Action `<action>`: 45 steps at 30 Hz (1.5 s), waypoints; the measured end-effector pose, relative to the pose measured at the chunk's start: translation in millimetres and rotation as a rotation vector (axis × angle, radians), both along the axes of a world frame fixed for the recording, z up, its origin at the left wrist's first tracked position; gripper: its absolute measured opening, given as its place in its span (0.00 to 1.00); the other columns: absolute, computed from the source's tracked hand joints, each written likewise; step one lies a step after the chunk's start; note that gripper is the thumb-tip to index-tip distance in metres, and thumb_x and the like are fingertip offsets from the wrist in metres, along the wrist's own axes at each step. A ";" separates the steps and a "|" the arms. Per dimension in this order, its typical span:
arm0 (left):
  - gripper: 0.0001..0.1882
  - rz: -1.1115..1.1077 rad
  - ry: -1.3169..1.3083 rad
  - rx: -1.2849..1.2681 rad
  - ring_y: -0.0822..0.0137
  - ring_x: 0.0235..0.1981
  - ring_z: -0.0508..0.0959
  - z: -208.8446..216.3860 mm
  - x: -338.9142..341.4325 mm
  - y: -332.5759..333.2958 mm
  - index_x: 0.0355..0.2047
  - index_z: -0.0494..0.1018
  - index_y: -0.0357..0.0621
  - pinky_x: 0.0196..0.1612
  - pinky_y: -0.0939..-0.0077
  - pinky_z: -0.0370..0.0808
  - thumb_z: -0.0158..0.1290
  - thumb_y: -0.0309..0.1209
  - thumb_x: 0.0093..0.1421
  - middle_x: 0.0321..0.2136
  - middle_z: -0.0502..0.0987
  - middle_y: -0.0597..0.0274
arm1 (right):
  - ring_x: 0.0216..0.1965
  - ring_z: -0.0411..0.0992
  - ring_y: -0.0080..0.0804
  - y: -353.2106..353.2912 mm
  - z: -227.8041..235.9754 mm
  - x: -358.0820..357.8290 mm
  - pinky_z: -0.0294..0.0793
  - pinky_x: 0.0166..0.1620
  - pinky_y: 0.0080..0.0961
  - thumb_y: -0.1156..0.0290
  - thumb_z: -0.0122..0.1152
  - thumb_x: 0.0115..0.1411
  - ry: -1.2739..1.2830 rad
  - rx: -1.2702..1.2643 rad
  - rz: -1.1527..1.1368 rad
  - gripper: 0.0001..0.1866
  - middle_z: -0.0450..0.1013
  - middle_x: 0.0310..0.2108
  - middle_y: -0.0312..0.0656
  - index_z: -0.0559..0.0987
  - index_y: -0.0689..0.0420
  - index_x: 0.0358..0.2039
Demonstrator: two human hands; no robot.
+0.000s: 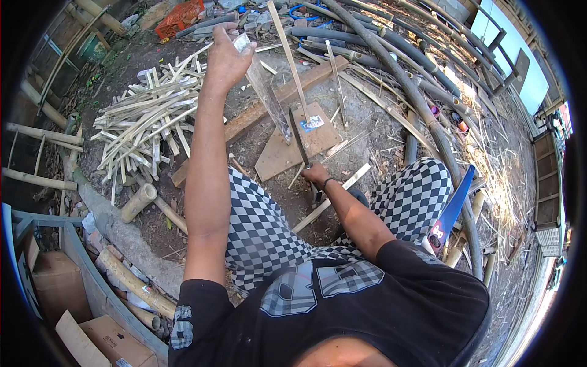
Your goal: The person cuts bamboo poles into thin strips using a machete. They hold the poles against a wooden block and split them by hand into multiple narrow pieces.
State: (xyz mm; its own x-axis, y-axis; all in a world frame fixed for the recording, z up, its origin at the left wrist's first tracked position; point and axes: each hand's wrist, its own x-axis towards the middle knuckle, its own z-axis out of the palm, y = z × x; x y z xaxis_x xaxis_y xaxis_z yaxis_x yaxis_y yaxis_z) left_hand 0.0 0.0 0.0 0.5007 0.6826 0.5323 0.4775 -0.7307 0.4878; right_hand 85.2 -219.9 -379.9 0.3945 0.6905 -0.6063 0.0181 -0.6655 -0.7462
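My left hand is raised at the upper left, its fingers closed about the top of a flat bamboo slat. The slat's lower end meets a brown wooden board on the ground. Lower down, my right hand grips the handle of a machete. Its dark blade points up and away over the board, just right of the slat's foot. A thin bamboo strip rises from near a small printed patch on the board. Another strip is to its right.
A heap of split bamboo sticks lies at left. A timber beam runs behind the board. Long bamboo poles cover the far right. A blue saw-like blade is by my right knee; cardboard boxes stand at lower left.
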 end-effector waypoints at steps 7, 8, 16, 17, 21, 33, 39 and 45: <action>0.27 -0.261 -0.576 -0.423 0.69 0.40 0.82 -19.6 34.3 -22.7 0.45 0.77 0.38 0.47 0.72 0.78 0.74 0.35 0.47 0.39 0.82 0.59 | 0.13 0.70 0.29 13.3 82.4 20.0 0.69 0.15 0.31 0.68 0.66 0.55 0.123 0.273 -0.259 0.11 0.71 0.17 0.40 0.74 0.62 0.28; 0.27 -0.264 -0.516 -0.420 0.69 0.40 0.82 -24.4 32.8 -24.2 0.45 0.77 0.39 0.47 0.72 0.78 0.74 0.35 0.48 0.39 0.83 0.58 | 0.13 0.70 0.29 15.7 103.7 17.8 0.69 0.15 0.31 0.69 0.65 0.55 0.192 0.294 -0.297 0.10 0.70 0.16 0.39 0.74 0.62 0.28; 0.22 -0.337 -0.381 -0.341 0.66 0.39 0.83 -79.7 18.2 -38.6 0.44 0.79 0.39 0.46 0.66 0.78 0.68 0.40 0.55 0.37 0.84 0.58 | 0.11 0.69 0.27 -3.6 262.7 13.3 0.67 0.14 0.28 0.60 0.64 0.63 -0.094 0.569 -0.325 0.18 0.69 0.15 0.37 0.74 0.64 0.30; 0.19 -0.319 -0.347 -0.381 0.65 0.38 0.84 -79.9 18.7 -45.8 0.43 0.80 0.40 0.46 0.67 0.78 0.66 0.41 0.57 0.36 0.84 0.57 | 0.12 0.70 0.28 -8.5 278.1 16.8 0.68 0.16 0.28 0.59 0.64 0.64 -0.175 0.642 -0.327 0.19 0.70 0.15 0.38 0.75 0.66 0.32; 0.15 -0.316 -0.331 -0.433 0.65 0.37 0.84 -69.8 6.7 -89.5 0.41 0.83 0.40 0.44 0.69 0.78 0.60 0.39 0.63 0.33 0.85 0.56 | 0.20 0.76 0.38 -25.9 343.0 7.5 0.71 0.27 0.35 0.61 0.55 0.68 -0.369 0.827 -0.292 0.17 0.71 0.16 0.45 0.73 0.64 0.44; 0.12 -0.503 -0.325 -0.247 0.64 0.23 0.79 -89.7 13.2 -97.8 0.37 0.81 0.37 0.30 0.65 0.74 0.59 0.36 0.63 0.24 0.80 0.47 | 0.31 0.73 0.66 -42.8 389.1 -15.0 0.69 0.35 0.52 0.71 0.51 0.65 -0.763 0.893 -0.104 0.09 0.73 0.26 0.63 0.68 0.64 0.41; 0.12 -0.550 -0.342 -0.236 0.64 0.21 0.78 -85.2 13.5 -106.4 0.35 0.79 0.35 0.27 0.66 0.73 0.59 0.34 0.64 0.22 0.79 0.47 | 0.33 0.73 0.66 -44.4 385.5 -16.6 0.70 0.36 0.52 0.72 0.52 0.64 -0.765 0.868 -0.117 0.09 0.73 0.27 0.63 0.68 0.64 0.41; 0.12 -0.546 -0.319 -0.237 0.65 0.21 0.78 -83.2 11.2 -106.7 0.35 0.79 0.36 0.27 0.66 0.73 0.59 0.34 0.64 0.21 0.79 0.49 | 0.23 0.73 0.56 -39.1 376.5 -11.9 0.69 0.28 0.42 0.68 0.53 0.66 -0.834 0.933 -0.173 0.11 0.70 0.21 0.57 0.72 0.61 0.44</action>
